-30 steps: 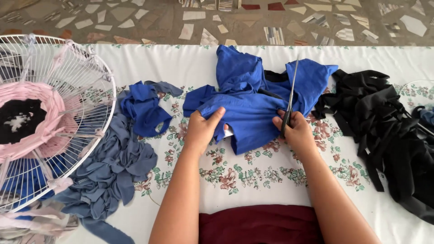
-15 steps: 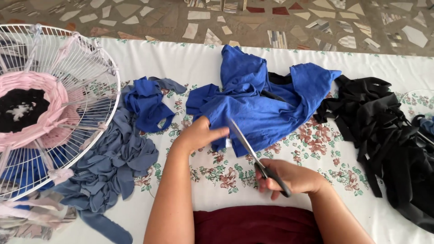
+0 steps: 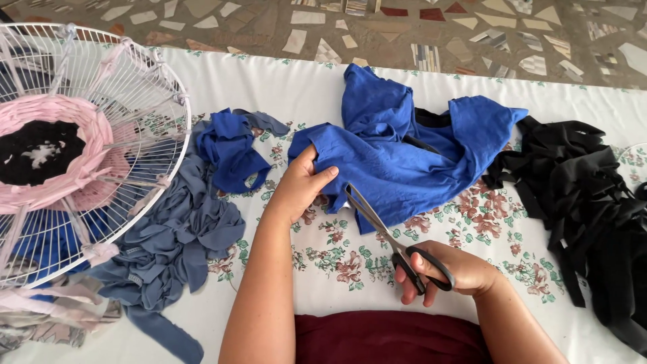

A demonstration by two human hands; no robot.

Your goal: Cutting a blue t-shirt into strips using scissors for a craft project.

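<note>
The left hand is closed on the near left edge of the blue fabric piece, thumb on top and fingers curled under the fold. The right hand grips the black-handled scissors, fingers through the handle loops. The scissor blades point up and to the left; their tips lie at the lower edge of the blue fabric piece, just right of the left hand. From this view the blades appear nearly closed.

The blue fabric piece lies crumpled at the middle of the tabletop, reaching toward its far edge. The tabletop carries a white cloth with a floral print.

To the left of the blue fabric piece lie a small heap of blue strips and, nearer the near left corner, a larger heap of grey-blue strips. A white wire fan guard rests at the left edge, with pink woven strips and a black centre. A pile of black fabric strips occupies the right edge.
</note>
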